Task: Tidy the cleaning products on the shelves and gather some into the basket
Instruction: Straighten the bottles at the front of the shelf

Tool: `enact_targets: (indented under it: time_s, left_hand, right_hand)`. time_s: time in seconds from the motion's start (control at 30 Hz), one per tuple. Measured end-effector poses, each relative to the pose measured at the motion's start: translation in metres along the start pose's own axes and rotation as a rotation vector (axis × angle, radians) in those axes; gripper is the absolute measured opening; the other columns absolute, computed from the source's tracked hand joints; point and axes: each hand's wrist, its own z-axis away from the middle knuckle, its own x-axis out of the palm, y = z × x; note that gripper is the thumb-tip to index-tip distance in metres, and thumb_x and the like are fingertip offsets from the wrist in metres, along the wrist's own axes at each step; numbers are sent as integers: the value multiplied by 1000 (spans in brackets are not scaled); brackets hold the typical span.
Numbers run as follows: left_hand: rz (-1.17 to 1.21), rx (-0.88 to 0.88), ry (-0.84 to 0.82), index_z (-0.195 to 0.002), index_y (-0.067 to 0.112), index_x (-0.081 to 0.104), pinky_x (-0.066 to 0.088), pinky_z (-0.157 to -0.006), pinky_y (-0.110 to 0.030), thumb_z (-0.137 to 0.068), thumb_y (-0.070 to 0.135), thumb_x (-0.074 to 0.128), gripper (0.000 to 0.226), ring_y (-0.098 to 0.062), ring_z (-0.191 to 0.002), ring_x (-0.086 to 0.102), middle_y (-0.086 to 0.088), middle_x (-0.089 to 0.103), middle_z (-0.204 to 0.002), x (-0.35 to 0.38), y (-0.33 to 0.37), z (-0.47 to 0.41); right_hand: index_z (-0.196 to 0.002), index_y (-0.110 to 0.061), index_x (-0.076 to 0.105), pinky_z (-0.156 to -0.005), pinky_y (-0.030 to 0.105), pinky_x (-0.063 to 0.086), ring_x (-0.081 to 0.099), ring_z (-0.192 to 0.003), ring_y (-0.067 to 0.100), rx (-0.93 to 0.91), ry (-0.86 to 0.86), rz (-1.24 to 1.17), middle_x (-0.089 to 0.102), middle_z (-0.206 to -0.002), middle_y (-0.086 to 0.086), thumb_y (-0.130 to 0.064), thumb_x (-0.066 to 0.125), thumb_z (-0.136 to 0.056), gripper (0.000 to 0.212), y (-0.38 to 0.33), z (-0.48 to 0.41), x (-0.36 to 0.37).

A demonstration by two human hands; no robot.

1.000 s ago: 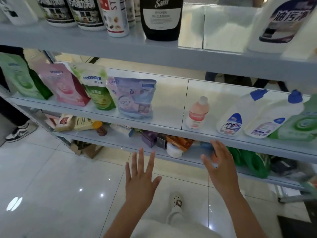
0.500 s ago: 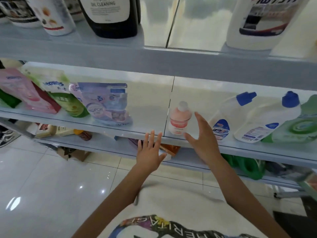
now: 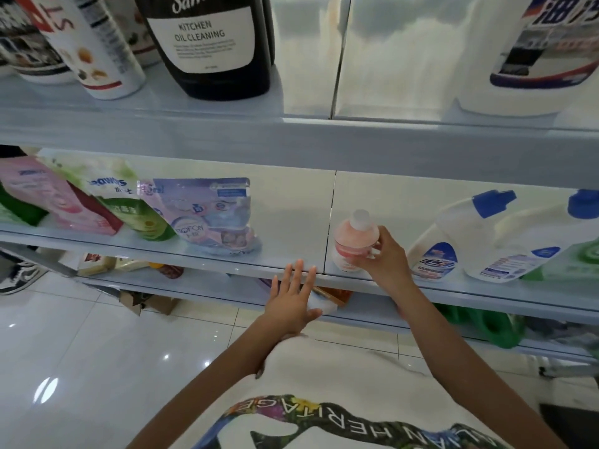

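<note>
A small pink bottle (image 3: pixel 353 241) with a white cap stands near the front of the middle shelf (image 3: pixel 227 265). My right hand (image 3: pixel 384 257) grips it from the right, fingers curled round its body. My left hand (image 3: pixel 290 301) is flat with straight fingers, its fingertips at the shelf's front edge, holding nothing. Left on the same shelf stand refill pouches: a lilac one (image 3: pixel 210 215), a green one (image 3: pixel 129 209) and a pink one (image 3: pixel 55 196). To the right lean two white bottles with blue caps (image 3: pixel 453 238). No basket is in view.
The upper shelf carries a black kitchen-oil-cleaning bottle (image 3: pixel 210 43), a white canister (image 3: pixel 94 47) and a large white jug (image 3: pixel 531 53). The lower shelf holds boxes and green jugs (image 3: pixel 486 325). Glossy white floor tiles lie below left, with someone's shoe (image 3: pixel 19 273) at the left edge.
My right hand rose from below the shelf edge to the pink bottle and closed around it. My left hand moved up to the shelf's front edge. The view came closer to the shelves.
</note>
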Motion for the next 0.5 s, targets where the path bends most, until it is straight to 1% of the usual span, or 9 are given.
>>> enact_targets:
  time_s: [0.07, 0.1, 0.17, 0.23, 0.27, 0.33, 0.4, 0.43, 0.5]
  left_hand:
    - [115, 20, -4, -152, 24, -14, -6, -117, -45, -95, 53, 47, 89, -26, -145, -23, -6, -27, -157, -7, 0, -1]
    - [210, 29, 36, -153, 21, -9, -2, -119, -41, -92, 51, 53, 92, -24, -147, -17, -6, -20, -160, -11, 0, -1]
    - [492, 76, 147, -154, 16, 0, 7, -117, -27, -85, 40, 68, 99, -18, -149, -3, -5, -3, -162, -21, 4, 4]
    - [696, 190, 222, -151, 18, 16, 19, -109, -11, -77, 31, 80, 99, -11, -142, 21, -1, 21, -156, -33, 12, 12]
    - [767, 229, 250, -145, 23, 25, 30, -101, -7, -72, 27, 84, 94, -9, -130, 36, 3, 34, -145, -39, 18, 17]
    - [891, 192, 317, -125, 32, 36, 48, -79, -15, -62, 23, 90, 83, -9, -103, 55, 6, 51, -122, -50, 31, 27]
    - [901, 82, 400, -114, 32, 38, 49, -63, -15, -57, 28, 91, 78, -6, -88, 60, 7, 56, -106, -61, 41, 40]
    - [884, 61, 418, -112, 30, 39, 48, -58, -14, -57, 29, 91, 76, -3, -84, 60, 8, 57, -101, -64, 42, 47]
    - [917, 89, 364, -109, 26, 41, 49, -59, -16, -59, 28, 90, 70, 2, -78, 59, 10, 60, -95, -68, 40, 60]
  right_hand:
    - [-109, -14, 53, -79, 32, 51, 57, -94, 16, 29, 54, -58, 59, -101, -6, -19, 86, -65, 55, 1, 5, 3]
    - [-105, -16, 54, -80, 35, 52, 58, -93, 17, 62, 72, -86, 61, -99, -5, -19, 87, -62, 54, 0, 8, 4]
    - [-101, -18, 57, -82, 41, 54, 62, -92, 21, 111, 91, -140, 65, -96, -2, -19, 89, -59, 52, -2, 14, 5]
    - [-95, -19, 61, -83, 44, 55, 65, -91, 22, 156, 94, -212, 68, -94, 0, -20, 88, -58, 46, -6, 23, 7]
    - [-91, -20, 62, -83, 46, 55, 66, -90, 21, 178, 97, -259, 69, -93, 0, -22, 87, -59, 42, -10, 28, 8]
    - [-90, -23, 61, -81, 46, 56, 67, -90, 20, 209, 105, -350, 69, -93, 0, -24, 86, -60, 39, -22, 39, 11]
    - [-98, -25, 59, -80, 40, 57, 66, -94, 16, 202, 103, -422, 68, -99, -2, -24, 85, -63, 44, -37, 50, 14]
    - [-99, -28, 57, -77, 36, 56, 65, -94, 13, 187, 93, -454, 67, -101, -4, -23, 83, -65, 43, -45, 55, 15]
    - [-96, -30, 56, -74, 32, 55, 65, -91, 13, 154, 55, -509, 67, -98, -4, -16, 80, -71, 37, -58, 63, 13]
